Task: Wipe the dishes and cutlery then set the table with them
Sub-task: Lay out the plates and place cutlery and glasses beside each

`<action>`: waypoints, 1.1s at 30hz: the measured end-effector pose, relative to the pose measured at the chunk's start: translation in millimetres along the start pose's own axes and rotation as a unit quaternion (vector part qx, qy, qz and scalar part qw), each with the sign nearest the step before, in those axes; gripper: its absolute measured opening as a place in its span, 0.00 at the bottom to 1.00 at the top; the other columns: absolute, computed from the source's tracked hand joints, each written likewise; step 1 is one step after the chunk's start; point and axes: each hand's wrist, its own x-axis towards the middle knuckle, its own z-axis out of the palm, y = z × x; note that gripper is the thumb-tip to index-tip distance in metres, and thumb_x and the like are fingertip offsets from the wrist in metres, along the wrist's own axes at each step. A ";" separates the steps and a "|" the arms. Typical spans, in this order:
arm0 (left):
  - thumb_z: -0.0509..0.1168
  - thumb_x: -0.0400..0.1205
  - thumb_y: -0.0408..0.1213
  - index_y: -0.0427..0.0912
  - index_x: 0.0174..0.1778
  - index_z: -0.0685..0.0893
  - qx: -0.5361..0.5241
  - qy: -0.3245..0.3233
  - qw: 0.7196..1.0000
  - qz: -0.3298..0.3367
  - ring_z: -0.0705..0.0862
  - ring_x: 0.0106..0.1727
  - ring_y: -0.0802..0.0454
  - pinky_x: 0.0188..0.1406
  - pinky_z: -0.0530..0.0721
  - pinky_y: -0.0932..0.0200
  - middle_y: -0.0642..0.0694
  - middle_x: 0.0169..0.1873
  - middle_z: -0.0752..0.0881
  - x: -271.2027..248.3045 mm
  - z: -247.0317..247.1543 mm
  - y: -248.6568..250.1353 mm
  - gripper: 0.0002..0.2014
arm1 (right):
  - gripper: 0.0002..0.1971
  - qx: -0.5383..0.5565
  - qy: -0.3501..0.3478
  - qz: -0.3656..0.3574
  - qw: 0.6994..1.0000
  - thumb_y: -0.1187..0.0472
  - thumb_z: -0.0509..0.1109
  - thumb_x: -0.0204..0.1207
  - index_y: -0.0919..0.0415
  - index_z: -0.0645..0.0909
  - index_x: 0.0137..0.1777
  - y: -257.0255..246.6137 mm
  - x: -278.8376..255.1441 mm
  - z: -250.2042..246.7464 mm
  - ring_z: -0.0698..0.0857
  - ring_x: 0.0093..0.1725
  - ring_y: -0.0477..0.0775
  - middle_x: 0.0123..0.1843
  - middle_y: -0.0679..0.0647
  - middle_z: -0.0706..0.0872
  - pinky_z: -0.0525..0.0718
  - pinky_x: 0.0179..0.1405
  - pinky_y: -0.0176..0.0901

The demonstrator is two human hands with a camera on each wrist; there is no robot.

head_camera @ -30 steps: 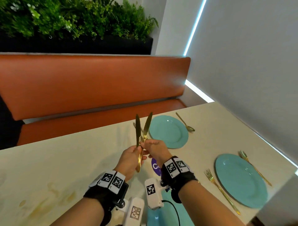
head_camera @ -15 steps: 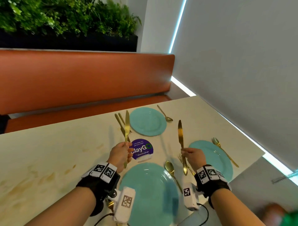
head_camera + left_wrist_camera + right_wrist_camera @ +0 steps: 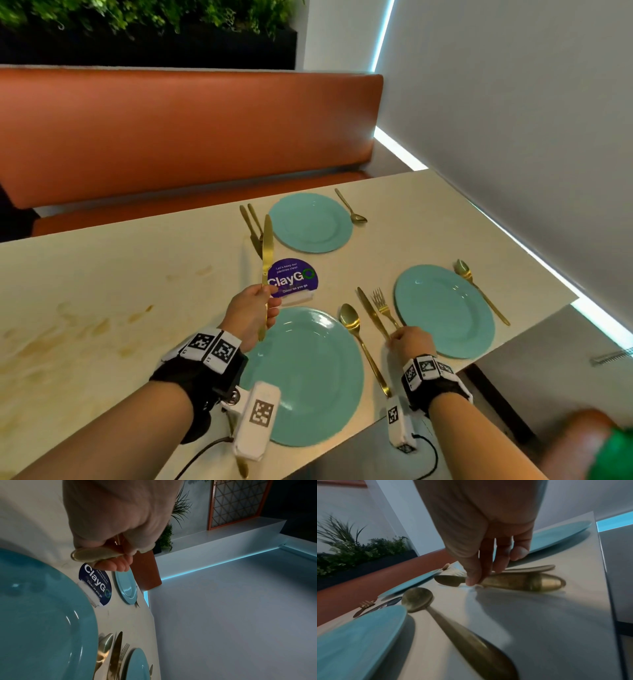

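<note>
A long bench seat with a smooth orange-brown leather-like backrest (image 3: 178,133) runs along the far side of a pale cream tabletop (image 3: 113,284). Above the backrest sits a dark planter box filled with leafy green plants (image 3: 144,20). A plain grey wall (image 3: 513,120) stands to the right, edged by a thin strip of pale blue light (image 3: 383,37). On the tabletop stands a small round purple sign reading "ClayGo" (image 3: 293,278) in a white base. Faint yellowish marks, possibly stains (image 3: 82,325), mottle the tabletop's left part.
</note>
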 end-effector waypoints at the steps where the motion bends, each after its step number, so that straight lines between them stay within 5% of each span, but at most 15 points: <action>1: 0.54 0.88 0.36 0.37 0.54 0.79 0.002 0.002 1.000 0.002 0.75 0.32 0.53 0.31 0.75 0.61 0.43 0.35 0.80 -0.5 -0.4 -1.1 0.09 | 0.10 -0.002 0.002 0.003 1.000 0.58 0.68 0.76 0.59 0.87 0.54 0.6 1.3 2.4 0.86 0.53 0.57 0.53 0.57 0.89 0.83 0.57 0.44; 7: 0.55 0.88 0.35 0.37 0.56 0.80 0.012 0.012 1.000 0.008 0.75 0.32 0.53 0.31 0.75 0.62 0.43 0.36 0.80 -0.6 -2.7 -7.5 0.10 | 0.11 0.022 0.040 0.049 0.998 0.55 0.65 0.78 0.56 0.86 0.54 5.5 9.0 8.6 0.81 0.43 0.57 0.53 0.59 0.85 0.82 0.51 0.47; 22: 0.55 0.87 0.36 0.38 0.56 0.79 0.014 0.012 1.000 0.004 0.76 0.33 0.53 0.31 0.76 0.62 0.43 0.36 0.80 -1.6 3.2 -13.3 0.09 | 0.12 0.039 0.060 0.079 0.994 0.53 0.71 0.74 0.58 0.87 0.52 8.7 16.7 19.5 0.84 0.45 0.59 0.50 0.59 0.85 0.86 0.50 0.51; 30: 0.56 0.87 0.36 0.38 0.56 0.79 0.010 0.009 1.000 0.000 0.77 0.33 0.54 0.30 0.77 0.63 0.43 0.37 0.81 0.5 6.2 -17.9 0.09 | 0.13 0.045 0.054 0.064 0.995 0.53 0.70 0.75 0.59 0.85 0.54 6.6 11.5 12.6 0.81 0.45 0.57 0.53 0.59 0.84 0.83 0.52 0.51; 33: 0.56 0.87 0.36 0.38 0.56 0.80 0.002 0.001 1.000 -0.007 0.76 0.33 0.53 0.31 0.78 0.62 0.43 0.36 0.80 -1.8 7.7 -20.3 0.09 | 0.14 0.062 0.061 -0.014 0.996 0.52 0.66 0.78 0.59 0.87 0.55 -6.2 -6.6 2.7 0.83 0.48 0.57 0.51 0.59 0.87 0.83 0.53 0.47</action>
